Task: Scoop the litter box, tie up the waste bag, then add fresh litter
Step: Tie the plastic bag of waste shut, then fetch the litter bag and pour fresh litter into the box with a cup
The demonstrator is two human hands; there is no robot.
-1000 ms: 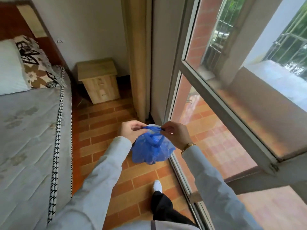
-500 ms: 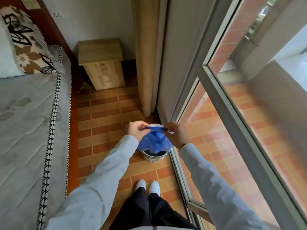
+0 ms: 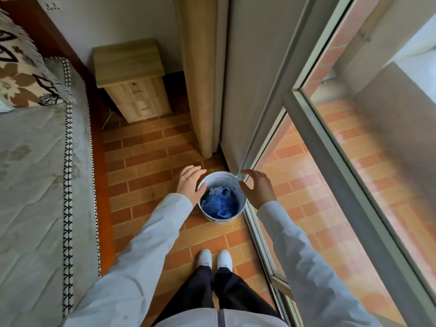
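A tied blue waste bag [image 3: 218, 204] lies inside a small round white bin [image 3: 238, 188] that stands on the brick-tile floor beside the window frame. My left hand [image 3: 191, 182] hovers just left of the bin's rim, fingers spread, holding nothing. On the other side of the rim my right hand [image 3: 257, 187] is open too, with nothing in it. The bag touches neither hand. No litter box, scoop or litter is in view.
A bed [image 3: 30, 185] with a patterned pillow fills the left side. A small wooden cabinet [image 3: 132, 79] stands against the far wall, a curtain [image 3: 200, 74] hangs next to it. A glass sliding door [image 3: 330, 173] runs along the right. My feet [image 3: 214, 258] stand behind the bin.
Both hands held the blue bag by its top above the bin; now the bag lies down in the bin and both hands have let go and spread apart. The view tilted downward.
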